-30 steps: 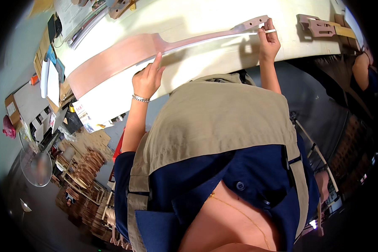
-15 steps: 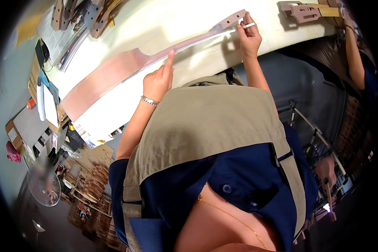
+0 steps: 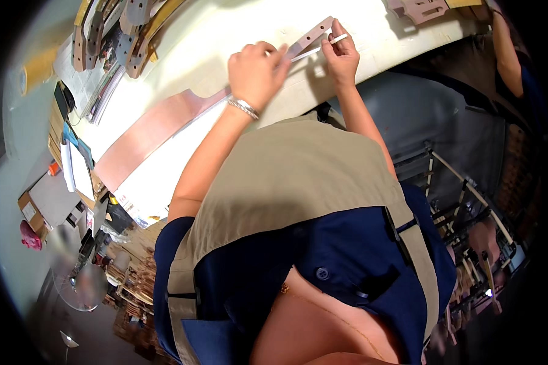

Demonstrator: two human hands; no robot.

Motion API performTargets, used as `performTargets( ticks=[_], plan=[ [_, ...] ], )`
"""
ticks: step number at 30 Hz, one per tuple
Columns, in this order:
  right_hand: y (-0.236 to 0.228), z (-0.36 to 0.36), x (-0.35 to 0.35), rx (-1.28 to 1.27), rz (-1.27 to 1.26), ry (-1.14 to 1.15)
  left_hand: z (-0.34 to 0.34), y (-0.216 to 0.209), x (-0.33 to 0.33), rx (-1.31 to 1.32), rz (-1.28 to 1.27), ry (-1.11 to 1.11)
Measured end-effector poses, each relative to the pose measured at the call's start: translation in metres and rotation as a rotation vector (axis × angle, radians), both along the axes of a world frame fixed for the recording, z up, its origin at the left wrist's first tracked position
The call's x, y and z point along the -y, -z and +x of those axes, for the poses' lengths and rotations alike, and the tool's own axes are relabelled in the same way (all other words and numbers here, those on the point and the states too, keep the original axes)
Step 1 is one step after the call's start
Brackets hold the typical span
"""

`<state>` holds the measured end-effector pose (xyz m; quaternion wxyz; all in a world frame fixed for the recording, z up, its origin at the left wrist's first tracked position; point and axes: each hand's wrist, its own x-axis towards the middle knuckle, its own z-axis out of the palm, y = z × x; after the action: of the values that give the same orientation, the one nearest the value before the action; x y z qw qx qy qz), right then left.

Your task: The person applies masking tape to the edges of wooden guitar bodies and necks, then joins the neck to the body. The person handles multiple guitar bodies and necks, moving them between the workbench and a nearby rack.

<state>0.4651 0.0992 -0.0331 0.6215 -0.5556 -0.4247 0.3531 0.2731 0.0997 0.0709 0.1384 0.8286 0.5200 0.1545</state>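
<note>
A pinkish-brown guitar body (image 3: 149,135) lies on its side on the white table (image 3: 207,42), its neck running up to the right. At the far end is the headstock (image 3: 318,33), with several holes. My right hand (image 3: 342,61) is closed at the headstock tip, pinching the end of a thin white strip (image 3: 304,55) that runs along the near side of the neck. Curled over the middle of the neck, my left hand (image 3: 256,74) is slightly blurred. It hides that stretch of neck, and whatever its fingers hold does not show.
Several guitar necks with headstocks (image 3: 128,36) stand at the far left, beside a stack of papers (image 3: 106,85). Another headstock (image 3: 423,8) lies at the far right, near another person's arm (image 3: 506,52). A metal rack with guitars (image 3: 484,240) is at my right.
My left hand has moved right along the neck, its extended index finger now curled. My right hand stays at the headstock with the white strip. The whole view has shifted slightly.
</note>
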Motion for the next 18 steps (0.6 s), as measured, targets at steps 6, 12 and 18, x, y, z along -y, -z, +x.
performTargets(
  ticks=[6, 12, 18],
  plan=[
    [-0.009, -0.003, 0.000, 0.088, -0.059, -0.017, -0.013, 0.032, -0.048, 0.459, -1.214, -0.140],
    [-0.041, -0.024, 0.030, 0.011, -0.218, 0.069, -0.004, 0.032, -0.059, 0.395, -1.323, -0.178],
    [-0.043, 0.048, 0.058, -0.344, -0.290, 0.432, -0.009, 0.027, -0.042, 0.280, -1.040, -0.148]
  ],
)
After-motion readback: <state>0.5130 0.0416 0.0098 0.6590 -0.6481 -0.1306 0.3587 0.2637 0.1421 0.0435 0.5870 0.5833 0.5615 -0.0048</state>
